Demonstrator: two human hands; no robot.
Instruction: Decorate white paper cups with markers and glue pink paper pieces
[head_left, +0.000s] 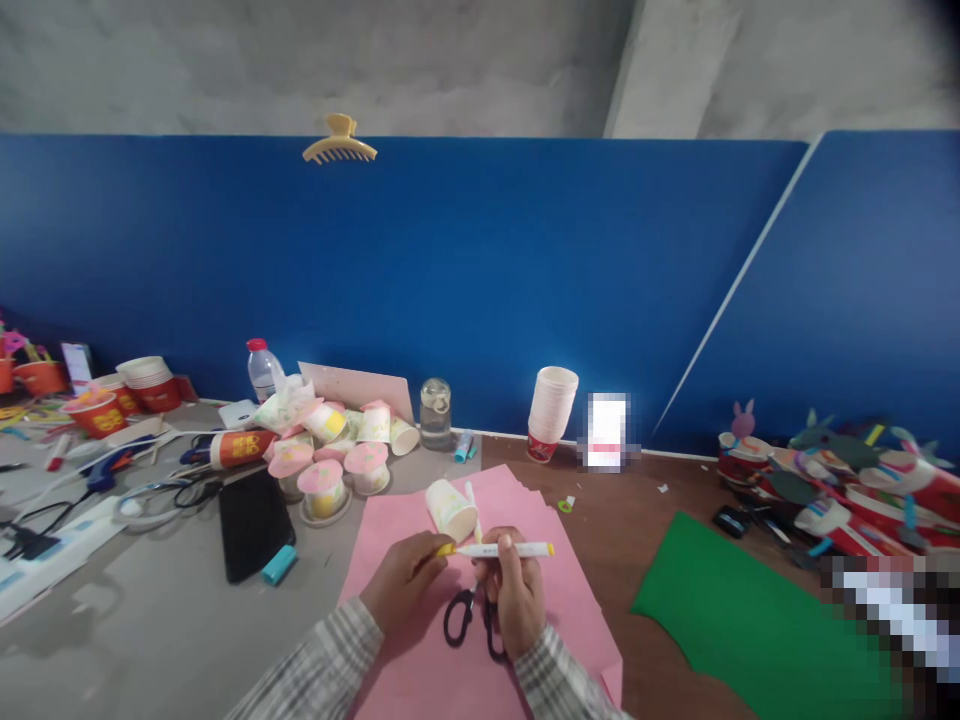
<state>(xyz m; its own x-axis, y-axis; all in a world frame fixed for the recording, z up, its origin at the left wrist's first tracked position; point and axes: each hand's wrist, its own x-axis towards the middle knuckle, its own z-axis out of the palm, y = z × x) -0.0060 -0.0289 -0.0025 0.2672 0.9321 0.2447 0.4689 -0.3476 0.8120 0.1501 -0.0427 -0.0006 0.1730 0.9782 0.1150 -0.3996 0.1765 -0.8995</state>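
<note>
My right hand (516,595) is closed round a white marker (525,549) with a yellow end, held level. Pinched in the fingers of my left hand (405,578) is the yellow marker cap (445,550), right at the marker's tip. Whether cap and marker are joined or just apart I cannot tell. Below them, black-handled scissors (458,618) lie on pink paper (405,670), partly covered by my right hand. A patterned paper cup (450,510) lies on its side just beyond my hands, beside a thin white stick (471,495).
Decorated paper cups (322,485), a black phone (256,525) and a blue marker cap (279,565) are on the left. A glass jar (436,415) and stacked cups (553,410) stand by the blue partition (487,270). Green paper (750,610) and cup crafts (862,480) lie right.
</note>
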